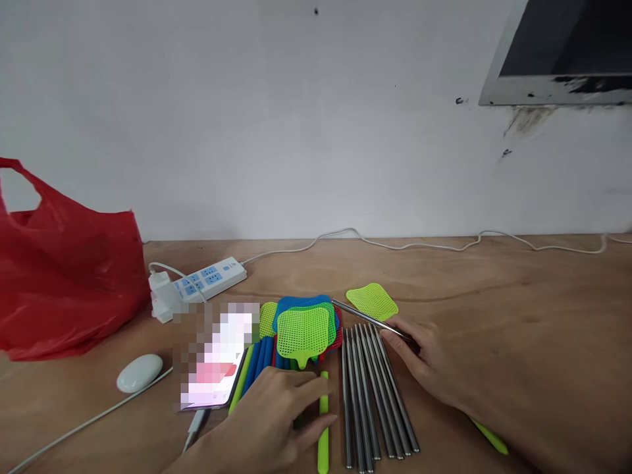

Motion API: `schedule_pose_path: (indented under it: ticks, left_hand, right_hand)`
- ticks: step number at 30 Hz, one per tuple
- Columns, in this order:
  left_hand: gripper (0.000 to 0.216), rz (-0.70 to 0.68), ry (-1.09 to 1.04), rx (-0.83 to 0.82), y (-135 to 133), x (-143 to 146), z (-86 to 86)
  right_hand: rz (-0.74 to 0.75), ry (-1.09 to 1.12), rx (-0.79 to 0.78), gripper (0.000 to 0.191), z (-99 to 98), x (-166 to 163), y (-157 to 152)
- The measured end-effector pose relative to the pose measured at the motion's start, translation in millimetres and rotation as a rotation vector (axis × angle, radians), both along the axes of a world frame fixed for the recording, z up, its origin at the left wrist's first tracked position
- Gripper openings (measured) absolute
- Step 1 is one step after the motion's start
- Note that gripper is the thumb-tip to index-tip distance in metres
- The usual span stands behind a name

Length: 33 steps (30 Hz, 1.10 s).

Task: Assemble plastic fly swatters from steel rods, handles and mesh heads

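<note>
My left hand (pixel 274 415) rests on the wooden table (pixel 518 316), fingers closed round the green handle (pixel 323 428) of a green fly swatter head (pixel 302 334). That swatter lies on a pile of blue, green and red swatter heads (pixel 306 308). My right hand (pixel 434 365) pinches a thin metal rod (pixel 368 318), tilted up to the left, over a row of several metal rods (pixel 375 395). A lone green swatter head (pixel 372 301) lies just behind the rods. Another green handle (pixel 488 434) shows under my right forearm.
A red plastic bag (pixel 64 276) stands at the left. A white power strip (pixel 197 283) with a cable lies behind a phone (pixel 214 362). A white oval device (pixel 139 372) sits near the front left. A white cable (pixel 419 245) runs along the wall.
</note>
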State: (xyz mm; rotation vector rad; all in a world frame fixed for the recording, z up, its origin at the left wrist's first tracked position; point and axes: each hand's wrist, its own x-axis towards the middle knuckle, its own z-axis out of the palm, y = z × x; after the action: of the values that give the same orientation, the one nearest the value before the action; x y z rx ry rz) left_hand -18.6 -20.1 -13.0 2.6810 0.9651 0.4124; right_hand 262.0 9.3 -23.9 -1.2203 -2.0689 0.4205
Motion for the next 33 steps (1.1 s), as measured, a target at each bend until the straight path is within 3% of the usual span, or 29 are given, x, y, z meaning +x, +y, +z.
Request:
schedule_pose_path:
  ticks: [6,19,24,29,33]
  left_hand:
    - [0.02,-0.106,0.095,0.126,-3.2,-1.2,3.1]
    - [0.014,-0.032,0.248,0.24,7.6,-8.8,9.0]
    - [0.012,-0.022,0.24,0.226,7.8,-10.6,10.1]
    - [0.014,-0.033,0.151,0.239,9.6,-10.3,9.9]
    - [0.012,0.07,-0.11,0.291,10.4,-11.5,5.4]
  right_hand:
    - [-0.008,-0.007,-0.014,0.03,0.4,-0.7,-3.2]
    - [-0.006,0.017,-0.026,0.03,1.4,-1.5,-4.2]
    - [-0.033,0.118,-0.072,0.024,-2.4,-1.8,-4.5]
    - [-0.01,0.251,-0.077,0.02,-3.3,0.6,-6.5]
    - [0.105,0.322,-0.115,0.025,-0.1,3.1,-6.5]
